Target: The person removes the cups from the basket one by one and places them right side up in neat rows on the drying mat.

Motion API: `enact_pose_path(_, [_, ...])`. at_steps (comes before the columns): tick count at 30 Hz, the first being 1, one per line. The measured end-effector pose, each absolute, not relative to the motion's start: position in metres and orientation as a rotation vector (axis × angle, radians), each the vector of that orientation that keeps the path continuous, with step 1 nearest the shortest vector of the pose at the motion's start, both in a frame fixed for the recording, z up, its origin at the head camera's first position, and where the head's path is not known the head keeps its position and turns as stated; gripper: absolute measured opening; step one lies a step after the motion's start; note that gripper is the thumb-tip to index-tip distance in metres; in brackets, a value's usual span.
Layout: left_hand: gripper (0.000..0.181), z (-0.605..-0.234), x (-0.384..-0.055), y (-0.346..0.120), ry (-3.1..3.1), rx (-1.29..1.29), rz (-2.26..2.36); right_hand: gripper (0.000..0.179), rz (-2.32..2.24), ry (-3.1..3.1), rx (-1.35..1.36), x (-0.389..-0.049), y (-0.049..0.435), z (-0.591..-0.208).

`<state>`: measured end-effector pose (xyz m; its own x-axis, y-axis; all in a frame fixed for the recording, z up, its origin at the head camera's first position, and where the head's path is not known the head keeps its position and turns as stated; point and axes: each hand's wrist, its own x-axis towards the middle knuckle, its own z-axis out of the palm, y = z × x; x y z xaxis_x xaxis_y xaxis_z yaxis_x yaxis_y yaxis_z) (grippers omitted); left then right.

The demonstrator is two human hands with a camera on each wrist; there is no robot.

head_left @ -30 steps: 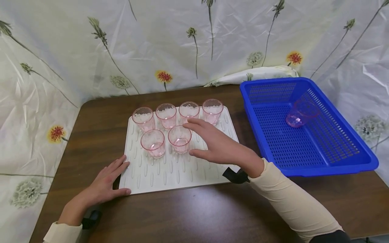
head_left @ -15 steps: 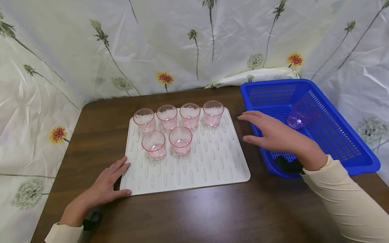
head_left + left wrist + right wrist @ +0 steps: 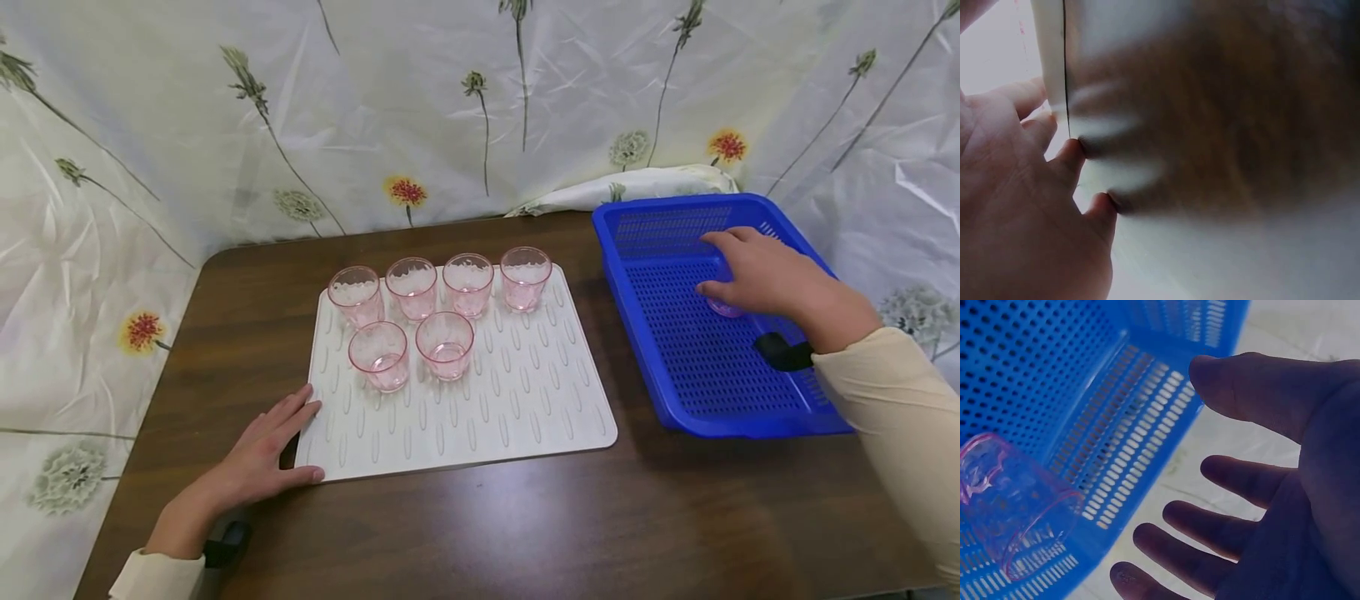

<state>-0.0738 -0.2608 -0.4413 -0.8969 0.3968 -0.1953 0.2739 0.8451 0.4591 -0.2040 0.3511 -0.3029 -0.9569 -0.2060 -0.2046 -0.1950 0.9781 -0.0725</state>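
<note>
My left hand (image 3: pixel 258 458) rests at the left edge of a white ridged drying mat (image 3: pixel 517 425), fingers spread and touching it. In the left wrist view its fingertips (image 3: pixel 1071 150) lie along the mat's edge. My right hand (image 3: pixel 776 279) is over a blue plastic basket (image 3: pixel 637 350), thumb and fingers apart. Below it a clear pink tumbler (image 3: pixel 1019 500) leans on its side within the basket; the right wrist view shows a gap between hand and tumbler. On the mat, several matching tumblers stand upright, a back row (image 3: pixel 468 287) and two in front (image 3: pixel 445 346).
A dark wooden table (image 3: pixel 465 533) carries the mat and, to its right, the basket. Flower-printed cloth (image 3: pixel 420 108) hangs behind and at both sides, with a bunched fold (image 3: pixel 637 183) behind the basket.
My right hand has left the front tumbler on the mat and travelled right, into the space over the basket's tumbler. The left hand stays at the mat's edge.
</note>
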Motion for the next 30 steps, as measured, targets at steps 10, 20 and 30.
enact_pose_path(10, [0.093,-0.441,-0.073,-0.261,2.746,0.515,0.627,0.075,-0.025,2.872,-0.290,-0.216,0.363,-0.320])
enact_pose_path(20, [0.093,-0.442,-0.073,-0.262,2.746,0.512,0.624,0.073,0.060,2.841,-0.215,-0.223,0.379,-0.336])
enact_pose_path(30, [0.093,-0.441,-0.074,-0.262,2.738,0.503,0.633,0.087,0.121,2.906,-0.236,-0.233,0.401,-0.345])
